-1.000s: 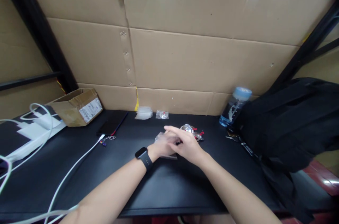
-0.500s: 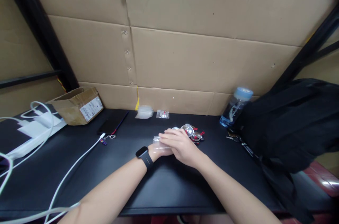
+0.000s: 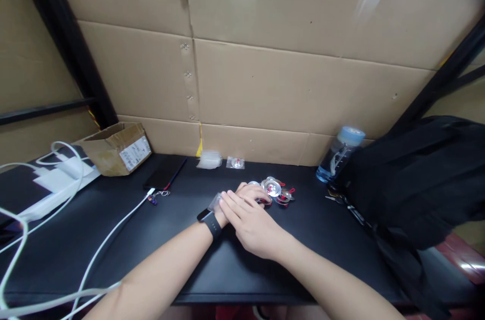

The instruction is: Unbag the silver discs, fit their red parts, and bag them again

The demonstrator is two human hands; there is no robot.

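Observation:
My left hand [image 3: 252,191] reaches to the left side of a pile of small silvery metal discs with red cord loops [image 3: 271,188]. Its fingers curl down at the discs, and their tips are partly hidden. Flat across the back of that hand and wrist lies my right hand [image 3: 253,224], fingers straight and close together, its thumb out of sight. A clear plastic bag [image 3: 214,202] shows beyond the right fingertips, lying against my left wrist just above the black watch [image 3: 209,221]; the rest of it is covered.
Behind the hands lie a stack of clear bags [image 3: 209,159] and a bagged disc [image 3: 235,162]. A phone [image 3: 164,172] on a white cable, a cardboard box [image 3: 117,151] and a power strip [image 3: 64,189] stand left. A water bottle [image 3: 339,156], keys [image 3: 335,198] and a black backpack [image 3: 420,178] are right.
My right hand has slid back toward me and left, uncovering the left hand's fingers at the discs. The plastic bag now shows less, mostly beneath the right fingers.

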